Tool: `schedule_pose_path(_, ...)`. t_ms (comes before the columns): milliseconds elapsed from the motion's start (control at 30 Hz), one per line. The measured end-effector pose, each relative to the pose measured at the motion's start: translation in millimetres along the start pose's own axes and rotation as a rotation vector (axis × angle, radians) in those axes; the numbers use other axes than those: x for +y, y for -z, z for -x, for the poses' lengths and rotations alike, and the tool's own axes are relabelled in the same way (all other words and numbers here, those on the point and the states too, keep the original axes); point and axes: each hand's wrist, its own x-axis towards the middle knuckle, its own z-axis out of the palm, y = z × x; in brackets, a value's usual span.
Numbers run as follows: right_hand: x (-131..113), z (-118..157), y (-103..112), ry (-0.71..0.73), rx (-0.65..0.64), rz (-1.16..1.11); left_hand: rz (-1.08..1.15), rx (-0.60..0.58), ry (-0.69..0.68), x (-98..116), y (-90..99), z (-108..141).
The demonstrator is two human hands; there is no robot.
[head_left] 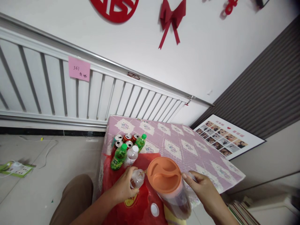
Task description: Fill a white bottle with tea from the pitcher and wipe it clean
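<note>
My left hand (pixel 123 187) is wrapped round a small clear bottle (pixel 138 177) with its open mouth facing up. My right hand (pixel 203 187) grips the handle of a clear pitcher (pixel 179 203) with an orange lid (pixel 164 175). The pitcher is tilted left, its spout at the bottle's mouth, and a thin brown stream runs between them. Dark brown liquid shows inside the pitcher. A loose white cap (pixel 154 209) lies below the bottle on a red plastic sheet or bag (pixel 112 200).
Beyond my left hand stand green-capped bottles (pixel 119 157), (pixel 140 142), a white-capped bottle (pixel 132 155) and several opened cans (pixel 127 137). They are on a table with a pink patterned cloth (pixel 173 148). A white radiator (pixel 93 90) runs behind; a photo board (pixel 228 134) leans right.
</note>
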Motion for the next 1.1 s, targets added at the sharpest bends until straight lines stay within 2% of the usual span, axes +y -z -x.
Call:
schedule_pose_path(700,0.8,-3.3,-1.1,0.007,0.009,0.041,0.019,0.001,0.006,3.6,1.6,0.3)
schedule_pose_path(1100,1.0,-3.6,-1.4,-0.016,-0.014,0.003,0.019,0.008,0.001,-2.6,-1.8,-0.7)
